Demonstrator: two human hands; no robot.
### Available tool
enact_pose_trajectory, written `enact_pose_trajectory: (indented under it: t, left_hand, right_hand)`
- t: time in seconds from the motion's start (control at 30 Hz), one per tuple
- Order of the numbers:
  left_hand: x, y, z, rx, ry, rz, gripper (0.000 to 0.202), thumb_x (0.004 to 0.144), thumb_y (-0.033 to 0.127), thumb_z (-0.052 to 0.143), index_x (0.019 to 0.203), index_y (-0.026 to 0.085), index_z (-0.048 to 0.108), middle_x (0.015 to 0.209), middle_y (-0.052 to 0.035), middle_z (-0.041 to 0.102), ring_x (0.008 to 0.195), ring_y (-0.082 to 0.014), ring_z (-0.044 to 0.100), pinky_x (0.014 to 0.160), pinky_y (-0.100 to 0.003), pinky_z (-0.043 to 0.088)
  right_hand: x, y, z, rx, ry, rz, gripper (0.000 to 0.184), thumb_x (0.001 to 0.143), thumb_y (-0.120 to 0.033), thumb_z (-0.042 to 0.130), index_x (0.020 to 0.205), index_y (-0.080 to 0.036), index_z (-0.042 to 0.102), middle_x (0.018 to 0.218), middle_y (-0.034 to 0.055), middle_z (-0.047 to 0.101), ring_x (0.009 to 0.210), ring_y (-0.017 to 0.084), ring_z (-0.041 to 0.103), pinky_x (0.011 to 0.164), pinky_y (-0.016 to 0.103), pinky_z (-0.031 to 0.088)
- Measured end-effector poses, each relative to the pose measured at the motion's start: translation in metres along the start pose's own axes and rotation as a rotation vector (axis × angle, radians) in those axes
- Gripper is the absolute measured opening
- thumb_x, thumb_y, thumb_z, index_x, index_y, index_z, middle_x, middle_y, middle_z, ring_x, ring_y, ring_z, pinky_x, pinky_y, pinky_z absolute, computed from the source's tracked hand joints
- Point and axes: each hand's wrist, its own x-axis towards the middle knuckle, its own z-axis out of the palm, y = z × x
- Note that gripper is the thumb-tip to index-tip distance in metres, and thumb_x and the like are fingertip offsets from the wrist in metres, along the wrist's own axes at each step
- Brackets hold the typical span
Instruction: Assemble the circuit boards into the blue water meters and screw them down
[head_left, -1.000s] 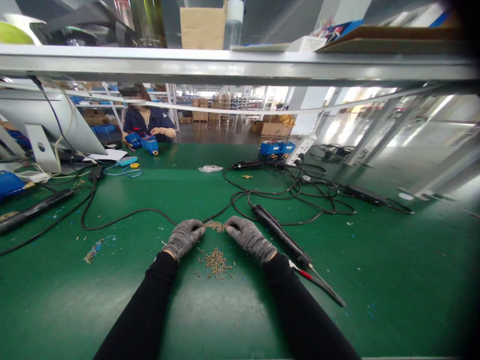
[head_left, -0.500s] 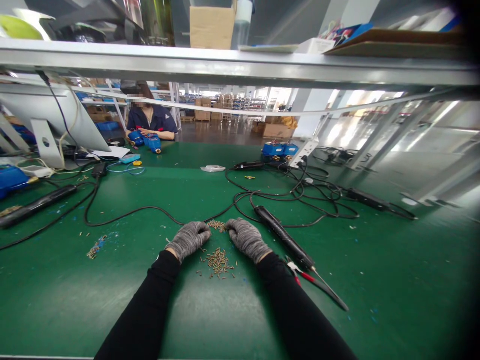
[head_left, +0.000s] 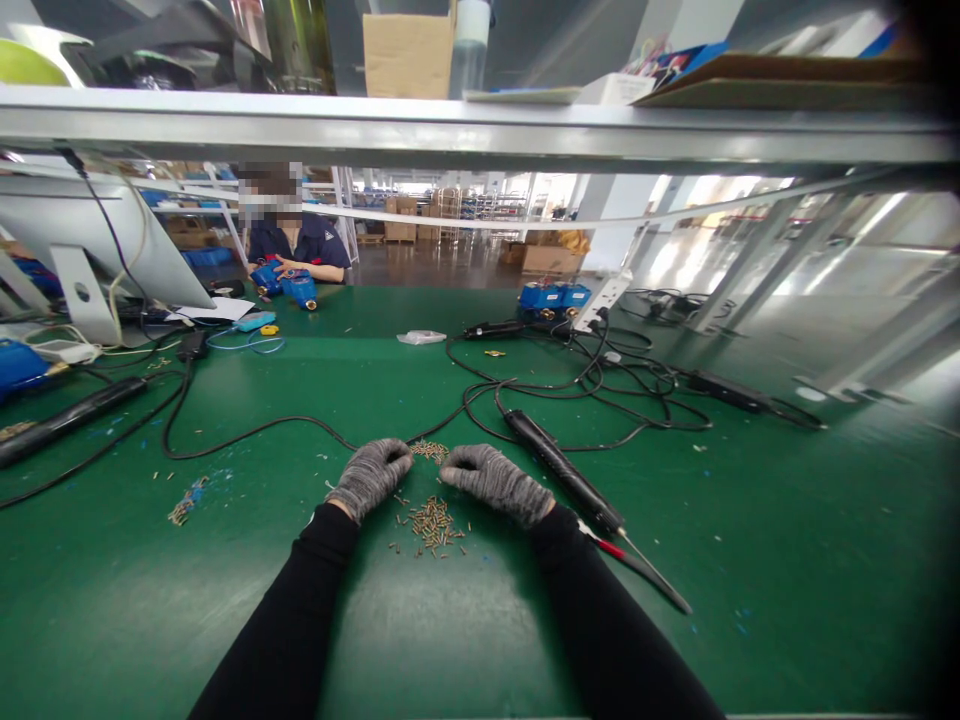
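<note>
Both my hands wear grey knit gloves over black sleeves and rest on the green table mat (head_left: pixel 465 640). My left hand (head_left: pixel 369 476) is curled, knuckles up, fingertips down at a small far heap of brass screws (head_left: pixel 429 450). My right hand (head_left: pixel 492 480) is curled too, its fingertips reaching left toward the same heap. A larger scatter of brass screws (head_left: pixel 430 520) lies between my wrists. What the fingers pinch is hidden.
A black electric screwdriver (head_left: pixel 561 470) lies right of my right hand, red-handled pliers (head_left: pixel 630 562) nearer me. Black cables (head_left: pixel 600 385) loop behind. A small screw pile (head_left: pixel 182 508) lies left. A co-worker (head_left: pixel 296 245) handles blue parts across the table beside a monitor (head_left: pixel 82 250).
My right hand has turned and slid slightly left, its fingertips closer to the far screw heap. My left hand has barely moved. The view shifted a little.
</note>
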Motion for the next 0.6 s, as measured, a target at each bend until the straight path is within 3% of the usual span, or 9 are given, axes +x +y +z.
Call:
enact_pose_trajectory:
  t: [0.13,0.23,0.43,0.6]
  left_hand:
    - [0.000,-0.002,0.004,0.037,0.031,-0.021,0.023,0.079,0.029,0.060,0.097,0.018,0.068,0.094,-0.0055,0.071,0.086,-0.0181,0.064,0.080,-0.028,0.048]
    - [-0.001,-0.002,0.006,0.057,0.021,-0.021,0.023,0.078,0.030,0.061,0.098,0.019,0.068,0.096,-0.0057,0.071,0.087,-0.0184,0.064,0.081,-0.028,0.048]
    - [0.000,-0.003,0.005,0.090,0.021,-0.013,0.025,0.079,0.032,0.061,0.099,0.020,0.069,0.097,-0.0061,0.072,0.088,-0.0186,0.064,0.081,-0.028,0.047]
    - [0.002,-0.006,0.004,0.133,0.048,-0.032,0.023,0.080,0.030,0.059,0.099,0.020,0.068,0.095,-0.0057,0.072,0.086,-0.0183,0.064,0.080,-0.028,0.047]
  right_hand:
    - [0.008,0.009,0.006,-0.043,0.144,0.099,0.022,0.092,-0.029,0.048,0.100,-0.016,0.065,0.096,0.0035,0.068,0.086,0.015,0.061,0.079,0.026,0.046]
    - [0.015,0.017,0.012,-0.123,0.200,0.169,0.019,0.089,-0.021,0.052,0.102,-0.017,0.064,0.099,0.0058,0.068,0.091,0.017,0.060,0.086,0.030,0.044]
    - [0.018,0.011,0.018,-0.258,0.134,0.183,0.019,0.090,-0.031,0.058,0.100,-0.016,0.063,0.103,0.0057,0.063,0.098,0.020,0.059,0.089,0.041,0.046]
    - [0.021,0.009,0.020,-0.291,0.107,0.234,0.023,0.093,-0.034,0.056,0.105,-0.016,0.061,0.110,0.0069,0.061,0.099,0.020,0.059,0.088,0.042,0.049]
